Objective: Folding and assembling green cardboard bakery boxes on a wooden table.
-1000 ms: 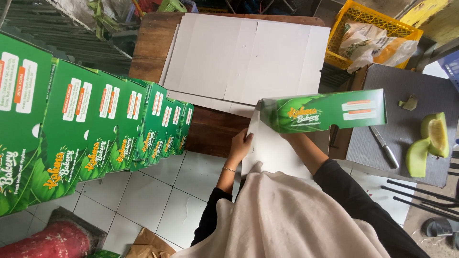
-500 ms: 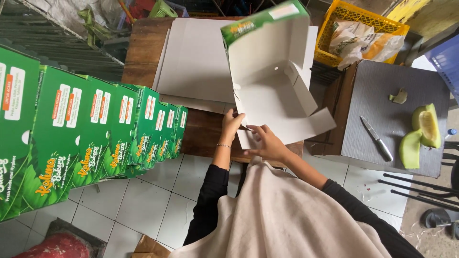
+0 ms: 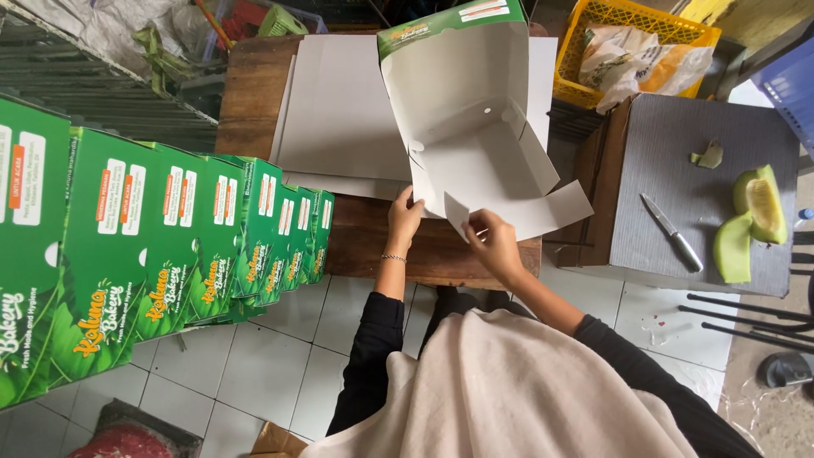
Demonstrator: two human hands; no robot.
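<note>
Nearest me, my cream cloth (image 3: 526,390) drapes over my lap, black sleeves on either side. Just beyond it my left hand (image 3: 404,216) pinches the near left corner of the half-folded box (image 3: 475,127), and my right hand (image 3: 494,242) grips a small pointed flap on its near edge. The box is thin white card inside and glossy green outside, lid standing open, resting on the worn wooden table (image 3: 246,93). Under and behind the box lie flat white card sheets (image 3: 339,110). Left of the box runs a row of finished green boxes (image 3: 203,237). Right of the box, a grey ribbed board (image 3: 678,170) carries a knife (image 3: 671,231) and pale green melon pieces (image 3: 750,216). Beyond, a yellow plastic crate (image 3: 661,25).
</note>
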